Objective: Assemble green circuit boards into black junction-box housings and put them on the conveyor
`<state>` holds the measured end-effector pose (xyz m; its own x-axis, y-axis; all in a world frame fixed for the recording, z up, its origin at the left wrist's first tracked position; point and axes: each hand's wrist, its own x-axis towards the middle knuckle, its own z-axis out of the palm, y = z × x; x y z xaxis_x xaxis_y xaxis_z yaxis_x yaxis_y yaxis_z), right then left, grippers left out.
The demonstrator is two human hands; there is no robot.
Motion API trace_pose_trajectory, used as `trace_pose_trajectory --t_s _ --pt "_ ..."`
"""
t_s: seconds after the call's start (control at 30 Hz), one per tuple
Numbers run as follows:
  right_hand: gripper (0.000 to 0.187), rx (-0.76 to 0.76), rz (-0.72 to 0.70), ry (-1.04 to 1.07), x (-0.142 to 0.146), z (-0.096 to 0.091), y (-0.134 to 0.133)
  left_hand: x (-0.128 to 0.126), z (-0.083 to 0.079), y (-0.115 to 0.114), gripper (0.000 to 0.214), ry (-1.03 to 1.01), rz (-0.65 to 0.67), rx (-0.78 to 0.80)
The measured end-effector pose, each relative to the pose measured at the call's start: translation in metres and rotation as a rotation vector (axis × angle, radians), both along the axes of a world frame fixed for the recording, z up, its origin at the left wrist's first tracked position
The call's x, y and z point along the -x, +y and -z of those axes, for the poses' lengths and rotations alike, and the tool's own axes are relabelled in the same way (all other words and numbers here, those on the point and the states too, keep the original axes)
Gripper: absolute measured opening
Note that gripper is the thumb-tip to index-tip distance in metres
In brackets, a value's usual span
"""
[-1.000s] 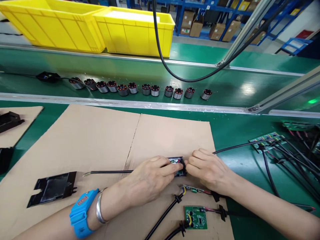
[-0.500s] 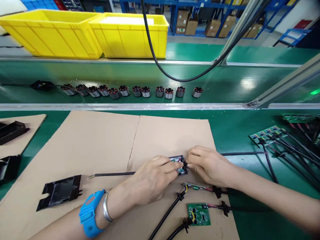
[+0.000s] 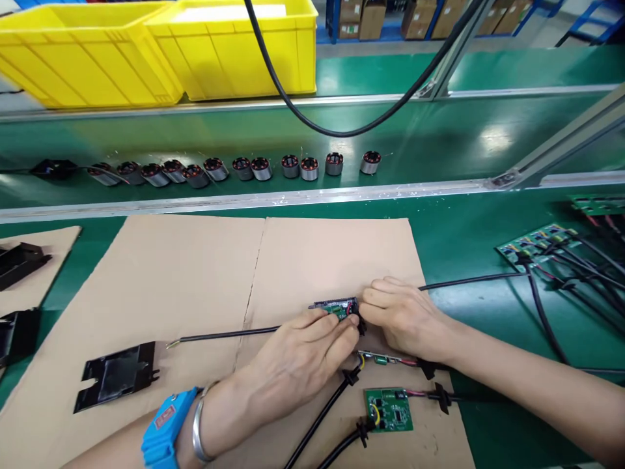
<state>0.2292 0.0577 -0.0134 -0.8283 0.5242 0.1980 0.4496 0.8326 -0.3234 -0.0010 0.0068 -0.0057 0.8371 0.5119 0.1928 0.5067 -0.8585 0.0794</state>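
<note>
My left hand (image 3: 303,348) grips a small black plastic case (image 3: 347,301) with a green circuit board (image 3: 336,311) inside, its fingers lying over the near side. At the case's right end, my right hand (image 3: 405,319) is closed in a pinch around the black cable (image 3: 469,281) there; its fingertips are partly hidden. Another black cable (image 3: 219,334) with bare wire ends runs left from under my left hand. Below the hands lie a wired board seen edge-on (image 3: 383,359) and a flat green board (image 3: 390,410) with cables at both ends.
Cardboard (image 3: 195,260) covers the bench, with a black cover (image 3: 117,374) at left. Wired boards (image 3: 537,246) pile up at right. Several motor stators (image 3: 309,169) line the back. Yellow bins (image 3: 244,52) stand behind, and a cable (image 3: 336,133) hangs in front.
The case has tilted, its board now facing me more edge-on. My left fingers have shifted along its near side, and my right hand stays at its right end. The camera view has shifted.
</note>
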Motion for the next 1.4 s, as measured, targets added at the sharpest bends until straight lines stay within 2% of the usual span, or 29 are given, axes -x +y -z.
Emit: trace_pose_trajectory --t_s 0.07,0.17,0.23,0.3,0.4,0.47,0.57,0.67,0.77,0.87,1.0,1.13,1.23,1.3,1.4 --pt "0.029 0.019 0.034 0.001 -0.001 0.002 0.000 0.000 0.001 -0.003 0.042 -0.032 -0.038 0.024" --pt "0.028 0.079 0.094 0.057 -0.004 0.004 0.001 0.006 0.002 0.001 0.046 -0.185 -0.077 0.201" --pt "0.021 0.169 0.120 0.125 -0.007 0.004 0.002 0.014 0.001 0.008 0.049 -0.310 -0.115 0.311" --pt "0.011 0.265 0.133 0.181 -0.009 0.000 0.003 0.021 0.000 0.015 0.048 -0.420 -0.194 0.331" --pt "0.012 0.331 0.169 0.208 -0.006 -0.012 0.004 0.025 -0.002 0.021 0.038 -0.507 -0.292 0.283" --pt "0.012 0.339 0.195 0.188 -0.002 -0.020 0.004 0.022 -0.003 0.020 0.032 -0.459 -0.286 0.256" --pt "0.012 0.346 0.211 0.119 0.003 -0.027 0.005 0.012 -0.001 0.013 0.036 -0.244 -0.230 0.206" --pt "0.012 0.357 0.211 0.048 0.002 -0.024 0.006 0.002 0.002 0.005 0.042 -0.073 -0.185 0.144" --pt "0.012 0.346 0.186 0.037 0.000 -0.017 0.004 -0.003 0.005 0.001 0.043 -0.010 -0.155 0.108" --pt "0.019 0.260 0.174 0.018 0.001 -0.012 0.001 -0.006 0.008 0.000 0.047 0.028 -0.133 0.134" --pt "0.017 0.233 0.142 0.041 0.000 -0.004 0.001 -0.005 0.007 0.001 0.048 0.038 -0.147 0.187" --pt "0.012 0.277 0.122 0.116 -0.007 -0.001 0.005 0.006 -0.008 0.007 0.048 -0.117 -0.157 0.259" --pt "0.010 0.275 0.134 0.104 -0.010 -0.009 0.005 0.022 -0.023 0.011 0.047 -0.247 -0.252 0.276" --pt "0.008 0.284 0.153 0.107 -0.007 -0.018 0.004 0.033 -0.030 0.011 0.041 -0.236 -0.320 0.330" --pt "0.009 0.315 0.220 0.101 0.006 -0.028 0.004 0.043 -0.030 0.005 0.038 -0.176 -0.372 0.431"
